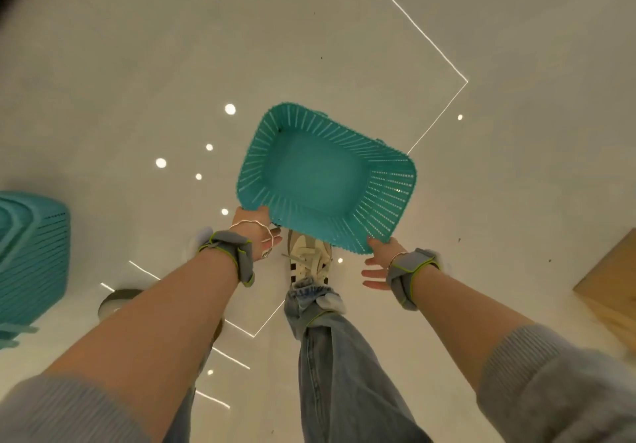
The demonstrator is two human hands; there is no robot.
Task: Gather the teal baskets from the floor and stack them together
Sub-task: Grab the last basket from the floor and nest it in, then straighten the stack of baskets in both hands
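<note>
A teal slatted basket (320, 177) is held above the glossy floor in the middle of the head view, its open side facing me. My left hand (253, 227) grips its near left corner. My right hand (380, 263) touches the near right corner from below, with fingers spread. A stack of nested teal baskets (31, 257) stands on the floor at the far left, partly cut off by the frame edge.
My leg in blue jeans and a white sneaker (309, 260) are directly under the held basket. A brown cardboard box (612, 284) sits at the right edge. The pale floor (344, 47) reflects ceiling lights.
</note>
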